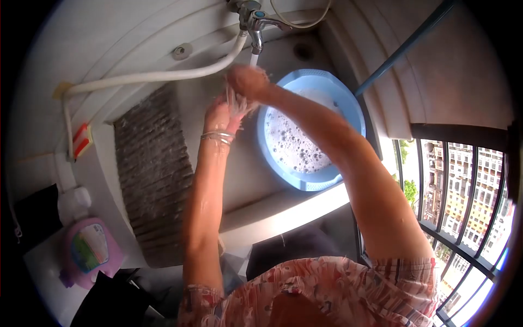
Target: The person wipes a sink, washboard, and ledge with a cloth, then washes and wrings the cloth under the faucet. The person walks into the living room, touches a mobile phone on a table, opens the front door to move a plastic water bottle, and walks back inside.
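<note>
Pale stringy bundle (238,104) at the far middle of the sink, just below the tap (256,24) and left of the blue basin (318,186); we cannot tell what it is made of. Right hand (248,82) closed about its far end, blurred. Left hand (219,114), bangles (218,135) at the wrist, cupped against the near part; how tightly its fingers close we cannot tell. Loose strands hang between the two.

A white stream (254,59) drops from the spout onto the right hand. For good work here, we would judge, the bundle wants to sit squarely under that stream, the grip eased to let water between the strands, then squeezed; a hard twist might snag or tear them. The left hand does best as a support, catching stray ends.

The basin stands just right of the hands, foamy suds (297,141) in it. We would hold the bundle left of its rim, so that drips fall to the sink floor and foam stays off it.

Farther out: dark ridged slab (150,155) to the left, pale hose (158,76) along the far side, pink bottle (111,259) near left.
</note>
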Demonstrator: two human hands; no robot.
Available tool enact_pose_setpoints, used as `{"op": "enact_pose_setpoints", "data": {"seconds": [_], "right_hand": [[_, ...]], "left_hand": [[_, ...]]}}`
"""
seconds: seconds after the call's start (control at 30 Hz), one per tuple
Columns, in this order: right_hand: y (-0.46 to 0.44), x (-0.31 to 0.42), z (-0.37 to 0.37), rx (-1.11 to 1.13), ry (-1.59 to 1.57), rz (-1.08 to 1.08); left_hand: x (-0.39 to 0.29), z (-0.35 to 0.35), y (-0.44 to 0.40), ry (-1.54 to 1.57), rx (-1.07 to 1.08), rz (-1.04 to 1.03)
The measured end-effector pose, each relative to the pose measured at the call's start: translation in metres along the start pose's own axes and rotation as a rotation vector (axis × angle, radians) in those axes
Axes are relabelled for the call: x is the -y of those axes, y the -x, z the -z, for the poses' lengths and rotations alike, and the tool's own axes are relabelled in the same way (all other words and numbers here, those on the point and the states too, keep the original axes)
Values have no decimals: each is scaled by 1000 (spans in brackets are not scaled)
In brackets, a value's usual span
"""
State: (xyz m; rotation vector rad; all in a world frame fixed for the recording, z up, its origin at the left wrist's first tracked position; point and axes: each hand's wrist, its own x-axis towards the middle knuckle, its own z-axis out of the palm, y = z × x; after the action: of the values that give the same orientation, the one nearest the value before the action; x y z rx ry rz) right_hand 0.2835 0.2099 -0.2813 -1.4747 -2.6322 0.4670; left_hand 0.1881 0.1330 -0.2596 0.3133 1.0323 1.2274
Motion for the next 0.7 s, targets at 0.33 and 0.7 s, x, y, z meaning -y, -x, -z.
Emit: {"op": "enact_pose_setpoints", "data": {"seconds": [0.33, 0.7], "right_hand": [[28, 25, 8, -409, -471, 259], [0, -12, 54, -83, -520, -666]], "left_hand": [[33, 35, -36, 472, 178, 393], [-22, 10, 11, 275, 20, 391]]}}
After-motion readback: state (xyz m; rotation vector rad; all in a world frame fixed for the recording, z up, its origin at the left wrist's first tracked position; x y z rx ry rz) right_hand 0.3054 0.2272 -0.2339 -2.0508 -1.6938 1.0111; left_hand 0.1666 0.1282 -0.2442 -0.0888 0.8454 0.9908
